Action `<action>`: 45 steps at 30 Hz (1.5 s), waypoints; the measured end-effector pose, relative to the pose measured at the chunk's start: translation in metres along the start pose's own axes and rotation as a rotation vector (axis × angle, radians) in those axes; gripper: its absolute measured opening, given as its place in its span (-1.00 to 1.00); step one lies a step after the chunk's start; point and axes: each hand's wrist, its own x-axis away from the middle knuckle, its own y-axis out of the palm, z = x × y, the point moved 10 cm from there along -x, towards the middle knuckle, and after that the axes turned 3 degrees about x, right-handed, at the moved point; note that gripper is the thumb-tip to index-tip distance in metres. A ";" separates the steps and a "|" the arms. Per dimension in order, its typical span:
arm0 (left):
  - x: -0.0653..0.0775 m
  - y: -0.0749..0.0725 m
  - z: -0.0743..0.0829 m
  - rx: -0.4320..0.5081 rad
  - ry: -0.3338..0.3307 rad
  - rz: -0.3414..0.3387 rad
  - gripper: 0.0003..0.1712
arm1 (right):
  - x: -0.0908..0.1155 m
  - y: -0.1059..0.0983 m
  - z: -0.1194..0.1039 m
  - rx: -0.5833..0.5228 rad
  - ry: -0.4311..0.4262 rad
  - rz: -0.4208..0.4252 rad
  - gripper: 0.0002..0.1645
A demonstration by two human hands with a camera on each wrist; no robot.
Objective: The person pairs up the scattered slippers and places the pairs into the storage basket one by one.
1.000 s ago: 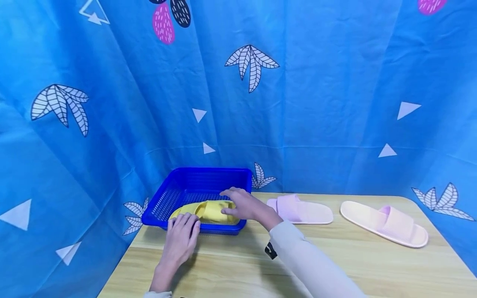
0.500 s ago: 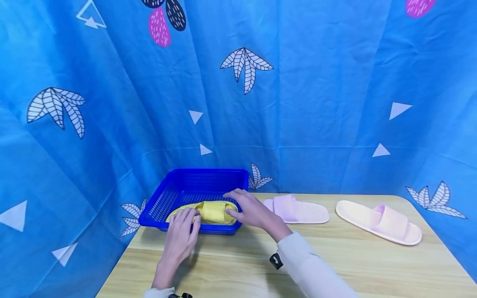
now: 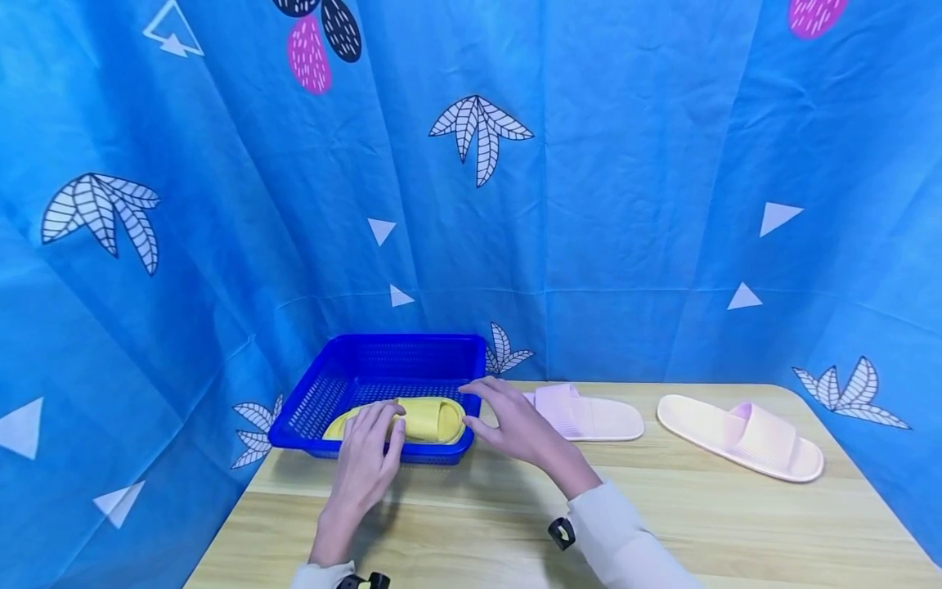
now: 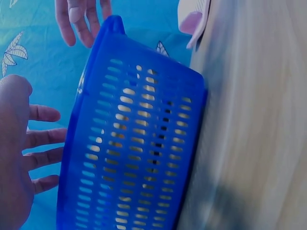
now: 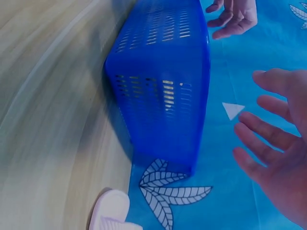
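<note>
A yellow slipper (image 3: 423, 417) lies in the near part of a blue perforated plastic basket (image 3: 434, 452). My left hand (image 3: 370, 458) hovers over the basket's near rim, partly covering the slipper's left end. In the left wrist view its fingers (image 4: 45, 139) reach over the rim, relaxed and holding nothing. Beside the basket's right rim is my right hand (image 3: 518, 421), its fingers spread and loosely bent. The right wrist view shows this hand (image 5: 278, 134) apart from the basket wall (image 5: 163, 105), with nothing in it.
On the wooden table (image 3: 662, 523), a pink slipper (image 3: 589, 415) lies just right of the basket, partly behind my right hand. Another pink slipper (image 3: 743, 438) lies farther right. A blue patterned curtain (image 3: 603, 204) hangs behind and to the left of the table.
My right hand has drawn back to the right, off the yellow slipper and past the basket's rim. The left hand has risen slightly off the slipper. The head view has shifted a little.
</note>
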 end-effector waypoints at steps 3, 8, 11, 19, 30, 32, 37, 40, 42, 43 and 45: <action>-0.003 0.003 0.005 0.012 -0.003 -0.016 -0.72 | 0.007 -0.006 0.003 -0.011 -0.001 0.033 -0.50; -0.008 0.009 0.012 0.025 -0.010 -0.049 -0.69 | 0.019 -0.016 0.006 0.004 -0.012 0.082 -0.48; -0.009 0.013 0.018 0.034 -0.010 -0.067 -0.65 | 0.026 -0.022 0.009 0.012 -0.021 0.110 -0.47; -0.014 0.024 0.038 0.062 0.028 -0.086 -0.59 | 0.050 -0.035 0.023 0.039 -0.006 0.168 -0.45; -0.024 0.038 0.057 0.093 0.036 -0.096 -0.53 | 0.074 -0.062 0.035 0.058 -0.013 0.250 -0.43; -0.026 0.041 0.061 0.094 0.037 -0.101 -0.51 | 0.078 -0.067 0.036 0.062 -0.027 0.260 -0.42; -0.032 0.048 0.073 0.105 0.049 -0.111 -0.50 | 0.089 -0.081 0.041 0.067 -0.026 0.269 -0.38; -0.035 0.053 0.080 0.118 0.043 -0.128 -0.48 | 0.096 -0.089 0.045 0.081 -0.009 0.278 -0.36; -0.037 0.056 0.084 0.128 0.032 -0.140 -0.46 | 0.101 -0.094 0.047 0.097 -0.002 0.286 -0.36; -0.037 0.058 0.086 0.132 0.027 -0.148 -0.45 | 0.103 -0.097 0.048 0.103 -0.001 0.291 -0.35; -0.038 0.061 0.091 0.135 0.026 -0.154 -0.44 | 0.107 -0.102 0.050 0.121 -0.005 0.302 -0.35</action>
